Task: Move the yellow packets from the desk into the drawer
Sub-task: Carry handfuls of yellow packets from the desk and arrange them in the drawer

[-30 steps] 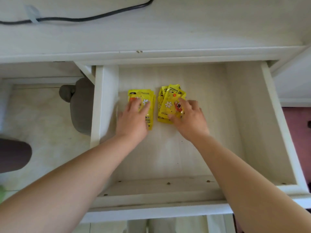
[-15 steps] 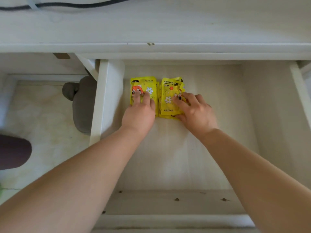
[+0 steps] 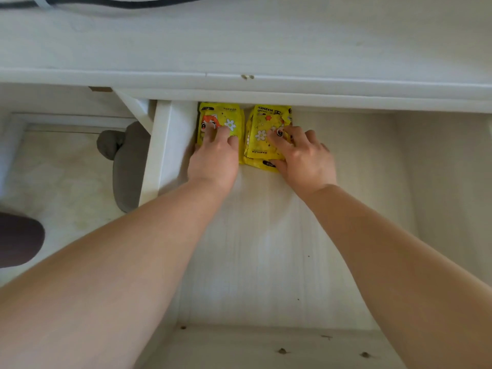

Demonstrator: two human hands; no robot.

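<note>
Two stacks of yellow packets lie side by side at the back left of the open white drawer (image 3: 170, 145). The left stack (image 3: 226, 115) shows a cartoon face and a daisy. The right stack (image 3: 262, 126) is a little fanned out. My left hand (image 3: 215, 155) presses flat fingers on the left stack. My right hand (image 3: 303, 155) has its fingers spread on top of the right stack and its thumb against the stack's near edge. The far ends of both stacks reach under the desk's front edge.
The white desk top (image 3: 266, 41) runs across the top, with a black cable (image 3: 127, 2) along its far side. Left of the drawer, on the pale floor, a grey chair part (image 3: 127, 161) and a dark rounded object (image 3: 18, 241) show.
Both hands have slid the two stacks farther back in the drawer, toward the desk edge and against the left wall. The stacks now lie closer together and straighter.
</note>
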